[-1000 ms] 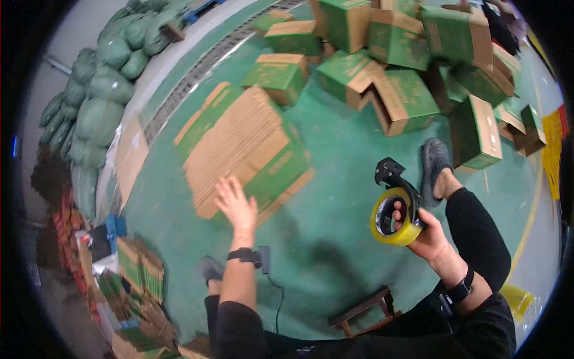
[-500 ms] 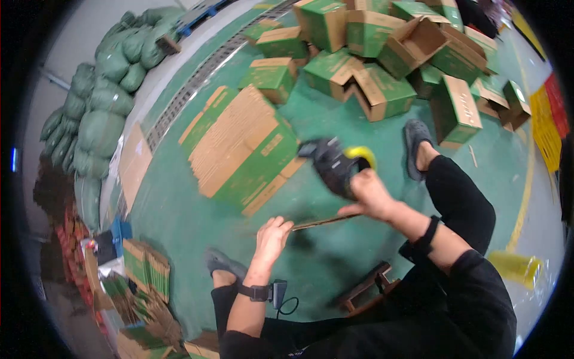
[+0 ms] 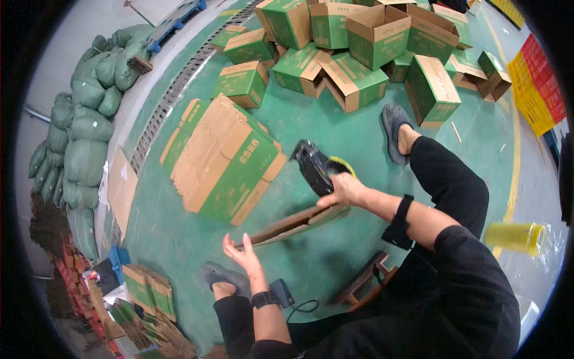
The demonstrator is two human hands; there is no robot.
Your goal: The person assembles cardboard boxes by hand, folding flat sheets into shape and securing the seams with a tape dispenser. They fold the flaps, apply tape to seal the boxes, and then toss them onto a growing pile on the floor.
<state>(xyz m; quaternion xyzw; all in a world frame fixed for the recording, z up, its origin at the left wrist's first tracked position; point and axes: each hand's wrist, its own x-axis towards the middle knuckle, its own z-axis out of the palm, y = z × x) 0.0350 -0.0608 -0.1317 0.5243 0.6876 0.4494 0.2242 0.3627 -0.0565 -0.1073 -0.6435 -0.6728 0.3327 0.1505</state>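
A flattened cardboard carton (image 3: 293, 225), partly opened along its top edge, is held edge-up in front of me. My left hand (image 3: 246, 258) is at its left end, fingers spread and thumb near the edge; it does not grip firmly. My right hand (image 3: 347, 190) wraps around a black tape dispenser (image 3: 313, 169) with a yellow ring, the thumb pressing the carton's right end. Beyond lies a stack of flat green-and-brown cartons (image 3: 224, 161) on the floor.
Several formed cartons (image 3: 335, 78) are piled at the far side. Green sacks (image 3: 89, 128) line the left wall. A small wooden stool (image 3: 368, 281) stands by my legs, and a yellow roll (image 3: 515, 237) lies at right. Yellow and red crates (image 3: 535, 90) stand at far right.
The carton's top edge has parted, showing a gap. My left hand has shifted left and down with its fingers spreading. The tape dispenser has moved slightly left.
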